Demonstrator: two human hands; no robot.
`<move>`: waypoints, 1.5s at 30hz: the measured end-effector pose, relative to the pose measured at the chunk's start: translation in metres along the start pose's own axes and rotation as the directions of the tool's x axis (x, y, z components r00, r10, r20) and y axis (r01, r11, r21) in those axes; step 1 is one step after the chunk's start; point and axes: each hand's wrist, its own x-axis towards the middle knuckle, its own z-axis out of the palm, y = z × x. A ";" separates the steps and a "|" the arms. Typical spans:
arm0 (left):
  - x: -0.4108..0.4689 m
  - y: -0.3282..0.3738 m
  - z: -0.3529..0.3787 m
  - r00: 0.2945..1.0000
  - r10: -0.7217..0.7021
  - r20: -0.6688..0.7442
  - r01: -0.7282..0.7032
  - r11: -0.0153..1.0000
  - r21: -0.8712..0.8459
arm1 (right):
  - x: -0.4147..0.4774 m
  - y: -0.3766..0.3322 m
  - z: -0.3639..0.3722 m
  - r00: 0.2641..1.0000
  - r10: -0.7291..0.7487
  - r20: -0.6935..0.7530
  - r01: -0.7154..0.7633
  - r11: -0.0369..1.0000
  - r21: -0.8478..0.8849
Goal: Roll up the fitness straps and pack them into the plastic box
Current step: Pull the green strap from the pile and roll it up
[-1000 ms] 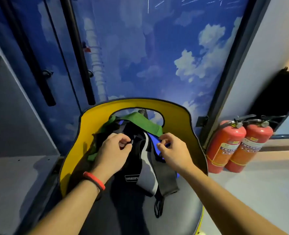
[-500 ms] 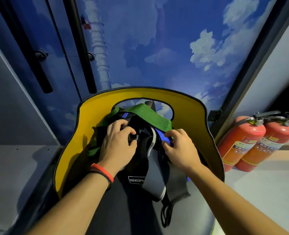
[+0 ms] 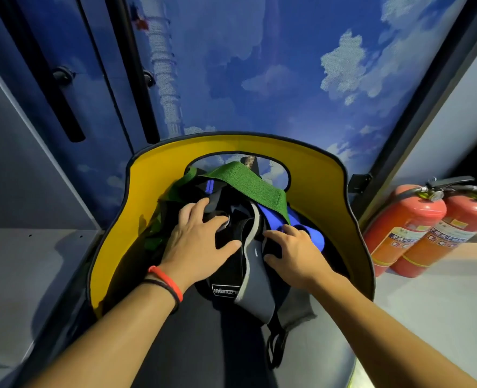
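A tangle of fitness straps lies on the dark seat of a chair with a yellow backrest. A green strap drapes over the top of the pile, and a blue strap shows at the right. A black and grey strap hangs toward me, its black loops dangling at the seat's front. My left hand rests spread on the black part of the pile. My right hand curls fingers and thumb into a fold of the black and grey strap. No plastic box is in view.
Two red fire extinguishers stand on the floor right of the chair. A grey shelf sits at the left. Behind the chair is a blue sky-printed wall with dark door handles.
My view has tipped down and closer to the chair. My left hand went from pinching a strap end to lying spread on the pile. My right hand slid lower, onto the black and grey strap.
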 end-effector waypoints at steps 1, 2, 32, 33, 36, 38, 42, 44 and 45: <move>-0.001 0.000 0.000 1.000 0.019 -0.006 -0.019 0.999 0.031 | -0.001 0.000 0.001 0.999 0.008 0.048 -0.007 0.999 -0.038; -0.002 0.000 0.001 0.999 0.039 -0.017 -0.038 0.998 0.050 | -0.002 -0.001 0.002 0.996 0.020 0.082 -0.015 0.998 -0.063; -0.048 -0.015 0.012 0.792 0.421 0.442 -0.456 0.889 -0.030 | 0.017 0.016 -0.001 0.982 0.045 -0.181 -0.019 0.990 0.142; -0.046 -0.015 0.014 0.791 0.415 0.449 -0.481 0.876 0.038 | 0.016 0.012 -0.002 0.977 0.042 -0.210 -0.002 0.983 0.185; -0.039 -0.013 0.022 0.818 0.401 0.413 -0.515 0.829 0.216 | 0.011 0.004 -0.009 0.953 -0.026 -0.301 0.103 0.965 0.241; -0.034 -0.011 0.025 0.851 0.378 0.363 -0.486 0.830 0.273 | 0.005 0.000 -0.015 0.927 -0.078 -0.368 0.175 0.955 0.241; -0.021 -0.012 0.024 0.904 0.310 0.295 -0.402 0.850 0.339 | -0.002 0.000 -0.029 0.875 -0.094 -0.475 0.251 0.927 0.280; -0.017 -0.015 0.023 0.932 0.253 0.259 -0.335 0.872 0.356 | -0.004 0.002 -0.036 0.848 -0.077 -0.524 0.268 0.915 0.300; -0.015 -0.017 0.022 0.951 0.210 0.228 -0.282 0.891 0.355 | -0.005 0.003 -0.039 0.830 -0.072 -0.552 0.281 0.911 0.302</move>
